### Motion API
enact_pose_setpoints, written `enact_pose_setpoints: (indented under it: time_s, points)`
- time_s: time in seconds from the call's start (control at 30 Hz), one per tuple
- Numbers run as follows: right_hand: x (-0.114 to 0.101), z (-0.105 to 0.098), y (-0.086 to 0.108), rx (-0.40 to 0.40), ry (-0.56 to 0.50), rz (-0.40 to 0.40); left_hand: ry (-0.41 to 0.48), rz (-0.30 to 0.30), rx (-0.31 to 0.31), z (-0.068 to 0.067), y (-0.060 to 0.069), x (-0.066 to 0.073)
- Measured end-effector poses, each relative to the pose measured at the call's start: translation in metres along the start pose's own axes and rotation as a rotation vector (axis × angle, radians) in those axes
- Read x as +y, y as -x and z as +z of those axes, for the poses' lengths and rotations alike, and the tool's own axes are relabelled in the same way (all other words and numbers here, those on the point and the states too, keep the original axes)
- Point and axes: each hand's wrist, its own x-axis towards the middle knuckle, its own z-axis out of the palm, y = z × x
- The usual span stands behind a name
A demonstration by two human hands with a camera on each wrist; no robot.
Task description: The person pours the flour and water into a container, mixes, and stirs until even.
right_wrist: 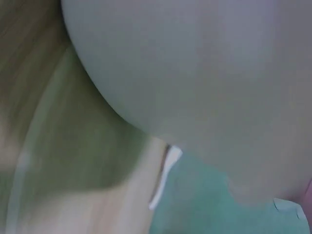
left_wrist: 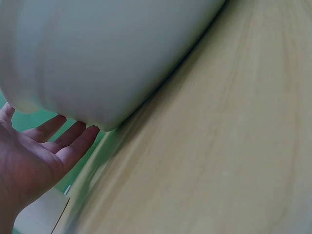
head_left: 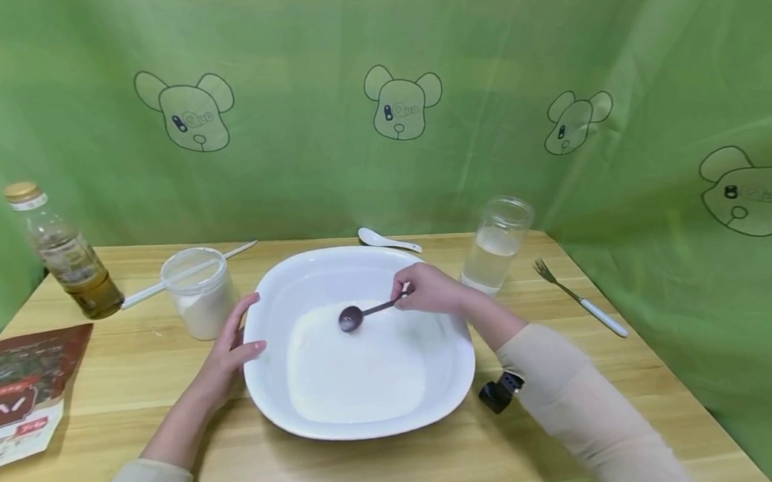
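Note:
A white basin (head_left: 365, 429) holds a layer of white powder (head_left: 361, 370). Over the powder is the bowl of a dark measuring spoon (head_left: 351, 319); whether it touches is unclear. The right hand (head_left: 430, 290) pinches the spoon's handle above the basin's right part. At the basin's left side, the left hand (head_left: 222, 361) rests spread fingers and thumb against the outer wall and rim. In the left wrist view, the fingertips of the left hand (left_wrist: 34, 161) touch the basin's outside (left_wrist: 112, 58). The basin's outer wall (right_wrist: 185, 73) fills much of the right wrist view.
Left of the basin are a powder jar (head_left: 202, 310) with a white stick (head_left: 144, 294) by it, an oil bottle (head_left: 74, 263) and a red-and-white bag (head_left: 17, 401). A white spoon (head_left: 389, 242) lies behind. A glass of liquid (head_left: 494, 252) and a fork (head_left: 585, 303) are right.

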Motion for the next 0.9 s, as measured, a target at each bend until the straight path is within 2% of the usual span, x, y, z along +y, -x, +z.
enact_pose_setpoints:
  time_s: [0.17,0.3,0.4,0.57,0.7,0.8,0.9]
  points:
    - [-0.011,0.026,-0.016,-0.037,-0.172,0.054,0.022,0.015,-0.011,0.0,0.001,-0.001]
    - [-0.023,0.041,-0.013,-0.108,-0.272,0.087,0.024,0.027,-0.019,0.0,0.001,-0.002]
    - [-0.027,0.044,-0.005,-0.187,-0.302,0.079,0.023,0.023,-0.016,0.0,0.0,-0.002]
    - [-0.024,0.03,0.015,-0.319,-0.238,0.018,0.025,0.009,-0.006,0.0,0.0,0.0]
    - [-0.019,0.009,0.033,-0.368,-0.133,-0.046,0.018,0.008,-0.006,0.001,0.001,0.0]
    - [-0.014,-0.009,0.044,-0.349,-0.066,-0.058,0.016,0.005,-0.006,0.001,0.001,0.001]
    - [-0.011,-0.024,0.05,-0.274,-0.001,-0.028,0.017,0.0,-0.005,0.001,0.001,0.001]
